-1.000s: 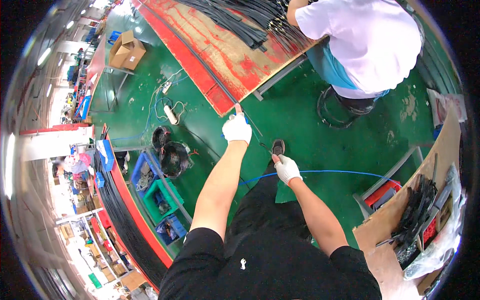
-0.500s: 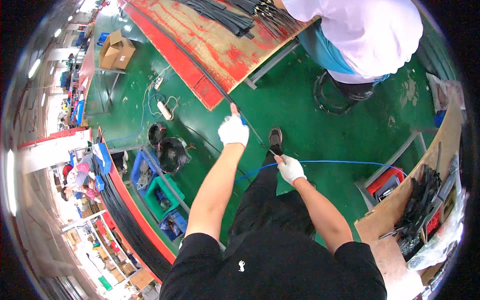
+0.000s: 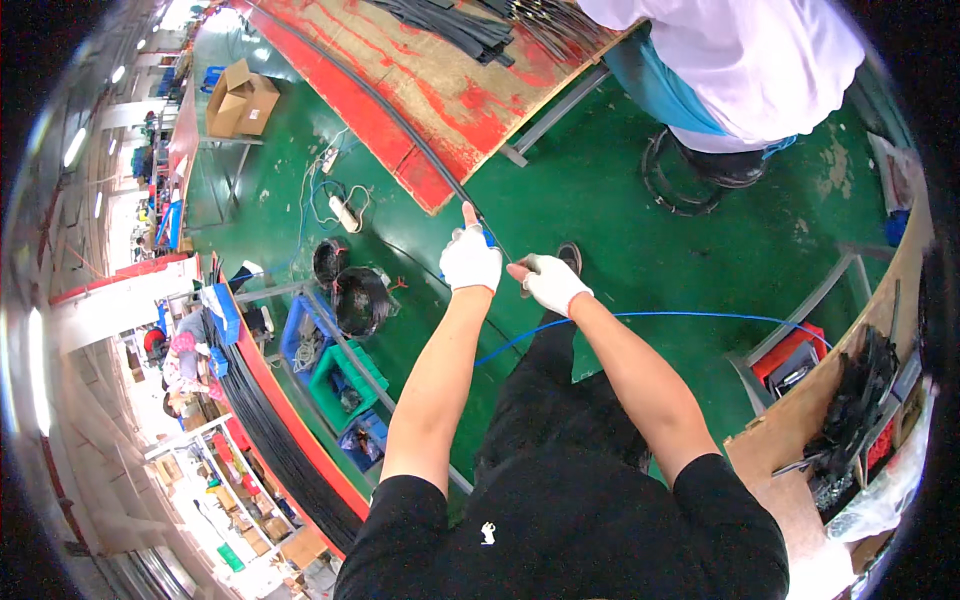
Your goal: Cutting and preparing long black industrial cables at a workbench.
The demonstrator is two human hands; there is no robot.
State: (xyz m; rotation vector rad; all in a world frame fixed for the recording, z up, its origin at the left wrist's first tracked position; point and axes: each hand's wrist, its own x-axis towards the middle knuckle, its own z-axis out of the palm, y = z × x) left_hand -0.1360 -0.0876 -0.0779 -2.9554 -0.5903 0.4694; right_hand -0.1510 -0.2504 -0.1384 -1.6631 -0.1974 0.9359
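A long black tube point(image 3: 400, 120) lies along the red edge of the worktable and runs past its near corner. My left hand point(image 3: 468, 262), in a white glove with the thumb tip bare, is closed around the tube's near end just off that corner. Something small and blue shows beside its fingers, its kind unclear. Close by on the right, my gloved right hand point(image 3: 552, 285) pinches a thin dark cable point(image 3: 503, 249) that runs from the left hand. The part inside the right fist is hidden.
The red, worn worktable point(image 3: 440, 165) carries bundles of black sleeving point(image 3: 450, 30). A person in a pale top point(image 3: 740, 60) sits at the right. A blue hose point(image 3: 680, 315) crosses the green floor. Crates point(image 3: 345, 385) stand left; a wooden bench point(image 3: 770, 445) stands right.
My right hand has moved up and left, much closer to my left hand, and the stretch of cable between them is shorter. My left hand stays by the table corner, still closed.
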